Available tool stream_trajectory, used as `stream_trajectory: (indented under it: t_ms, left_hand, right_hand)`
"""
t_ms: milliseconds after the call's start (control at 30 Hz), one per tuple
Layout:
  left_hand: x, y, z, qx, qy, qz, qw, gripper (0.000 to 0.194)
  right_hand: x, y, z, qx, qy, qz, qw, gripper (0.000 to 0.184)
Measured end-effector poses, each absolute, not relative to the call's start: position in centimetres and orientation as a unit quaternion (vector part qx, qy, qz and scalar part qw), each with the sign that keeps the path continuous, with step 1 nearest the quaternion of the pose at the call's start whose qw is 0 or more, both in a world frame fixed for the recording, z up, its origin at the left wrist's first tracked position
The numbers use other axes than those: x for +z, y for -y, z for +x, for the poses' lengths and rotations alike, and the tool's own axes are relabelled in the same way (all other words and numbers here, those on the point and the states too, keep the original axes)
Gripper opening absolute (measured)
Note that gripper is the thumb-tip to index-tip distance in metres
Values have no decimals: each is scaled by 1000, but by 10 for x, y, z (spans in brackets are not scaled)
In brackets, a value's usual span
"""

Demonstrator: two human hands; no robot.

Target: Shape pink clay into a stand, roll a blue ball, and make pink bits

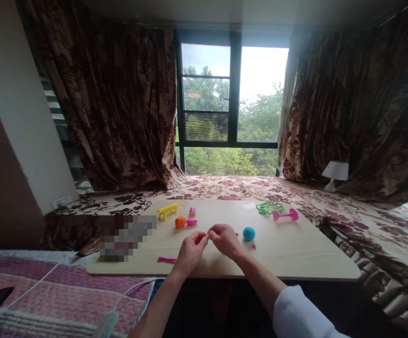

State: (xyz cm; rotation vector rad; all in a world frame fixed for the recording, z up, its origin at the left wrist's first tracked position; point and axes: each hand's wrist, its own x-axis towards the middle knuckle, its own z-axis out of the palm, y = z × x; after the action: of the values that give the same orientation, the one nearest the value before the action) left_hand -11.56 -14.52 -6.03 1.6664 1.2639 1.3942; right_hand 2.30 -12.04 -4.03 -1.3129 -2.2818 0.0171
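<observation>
Over the middle of the pale wooden table, my left hand and my right hand meet with fingertips pinched together. What they hold between them is too small or hidden to make out. A thin magenta strip lies left of my left hand, partly behind the wrist. To the right of my right hand sit a blue textured ball and a small pink bit. Beyond my left hand are an orange ball, a magenta lump and a small pink knobbly piece.
A yellow four-legged figure stands at the table's far left. Green string and a pink dumbbell-shaped piece lie far right. A pixelated patch covers the left side. Beyond are a white lamp and a window.
</observation>
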Motion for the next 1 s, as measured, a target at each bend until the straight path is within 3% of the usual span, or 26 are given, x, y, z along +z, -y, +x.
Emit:
stream_trajectory:
  t_ms: [167,500,633,1000]
  left_hand:
    - [-61,144,-116,530,-488,623,307,27]
    - [-67,136,-125,541,-493,600,323,25]
    - [-67,135,-122,541,-483,606,325,27]
    - [-58,142,-126,533,-504,599,322,26]
  right_hand:
    - [-47,98,21,-2,825,-512,240,26]
    - [-24,122,30,-18,871,-429,240,30]
    - [-21,137,32,-21,880,-406,245,20]
    - [-46,106,16,-31,830,-502,242,28]
